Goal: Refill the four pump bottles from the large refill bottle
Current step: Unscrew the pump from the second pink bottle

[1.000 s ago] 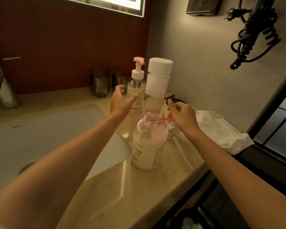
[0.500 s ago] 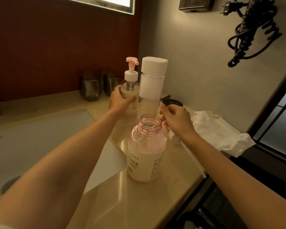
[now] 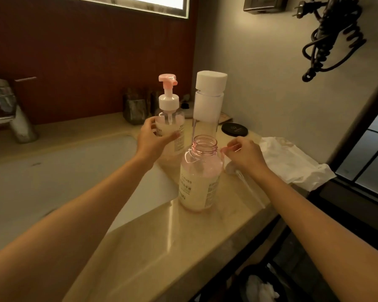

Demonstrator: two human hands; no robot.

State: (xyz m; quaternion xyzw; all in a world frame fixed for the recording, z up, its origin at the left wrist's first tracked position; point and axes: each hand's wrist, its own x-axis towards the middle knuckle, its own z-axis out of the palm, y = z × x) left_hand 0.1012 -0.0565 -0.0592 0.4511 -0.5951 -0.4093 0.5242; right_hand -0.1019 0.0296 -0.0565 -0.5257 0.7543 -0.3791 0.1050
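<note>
Two pump bottles only in view, both on the beige stone counter (image 3: 162, 247) right of the pale sink basin (image 3: 52, 182). Closed the left hand (image 3: 153, 141) round the far clear bottle with the pink-and-white pump (image 3: 171, 118), curling fingers and thumb on its body; a second earlier had only reached toward it, open and short of touching. Kept the right hand (image 3: 244, 154) pinched on the removed pink pump with its clear dip tube (image 3: 231, 169), just right of the near clear pink-necked bottle (image 3: 200, 177), left uncapped and mostly full of cream liquid. Left the tall clear refill bottle with the white cap (image 3: 208, 105) standing capped at the far side, just behind the open one. Judged the near bottle filled and awaiting its pump, the far one taken up next for opening.
</note>
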